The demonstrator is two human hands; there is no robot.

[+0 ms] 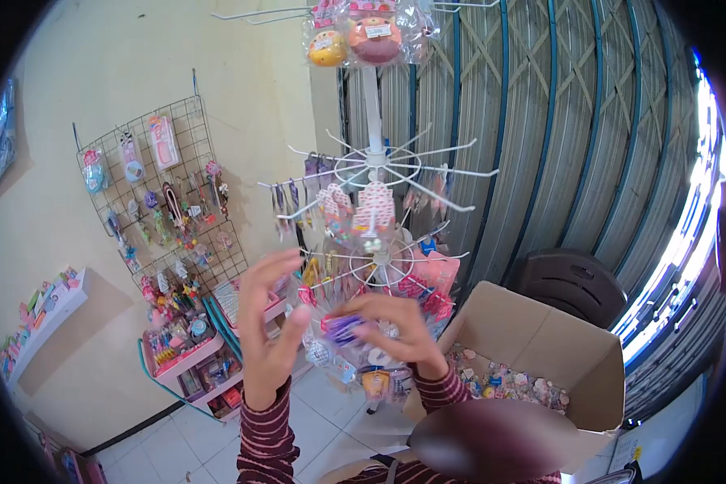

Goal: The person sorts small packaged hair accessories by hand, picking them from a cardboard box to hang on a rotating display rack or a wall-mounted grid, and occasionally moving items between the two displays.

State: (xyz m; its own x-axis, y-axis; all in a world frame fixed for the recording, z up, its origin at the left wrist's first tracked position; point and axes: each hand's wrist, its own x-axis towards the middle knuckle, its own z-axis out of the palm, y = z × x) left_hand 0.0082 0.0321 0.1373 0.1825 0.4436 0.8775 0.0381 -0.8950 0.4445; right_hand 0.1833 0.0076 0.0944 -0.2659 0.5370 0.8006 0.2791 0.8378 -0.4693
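Note:
My right hand [405, 329] is closed on a small purple packet [345, 330] with a pink top edge, blurred by motion; what is inside it cannot be made out. My left hand [266, 332] is raised just left of it, thumb and fingers apart, holding nothing. Both hands are in front of the lower tier of a white display rack [372, 113] with wire hooks. Packaged trinkets hang close behind the hands, among them a pink item [436, 273] and an orange one [376, 385]. Midway up hang pink-and-white patterned cards [374, 208].
An open cardboard box [532, 323] at right holds many small packets. Behind it are a brown chair [574, 284] and a folding metal shutter [557, 137]. Left, a wire grid [187, 121] with accessories hangs above a pink trolley [187, 361]; a white shelf [52, 319] is farther left.

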